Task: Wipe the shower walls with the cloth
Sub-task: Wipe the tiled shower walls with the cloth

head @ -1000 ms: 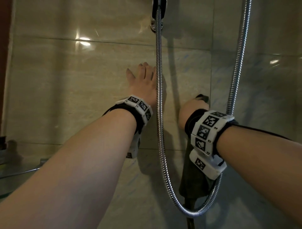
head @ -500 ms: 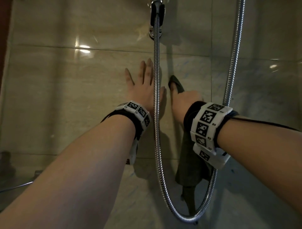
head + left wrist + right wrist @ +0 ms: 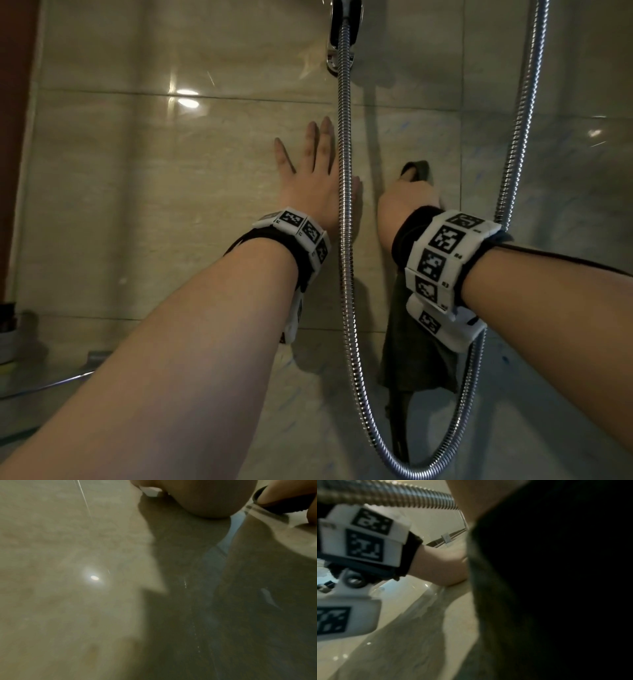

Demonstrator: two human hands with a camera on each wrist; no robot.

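R hand (image 3: 407, 202) grips cloth (image 3: 418, 356) on wall (image 3: 171, 205) right of hose (image 3: 344, 205); L hand (image 3: 315, 185) flat, released, left of hose. Keep even pressure, overlap strokes.

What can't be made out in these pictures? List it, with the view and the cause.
- Right hand fingers, head view: curled behind the hand, so its grip on the cloth is mostly hidden.
- Cloth, right wrist view: fills the frame, dark and blurred.
- Shower head, head view: cut off by the top edge above the hose.
- Left hand fingers, left wrist view: out of frame; only blurred wall.
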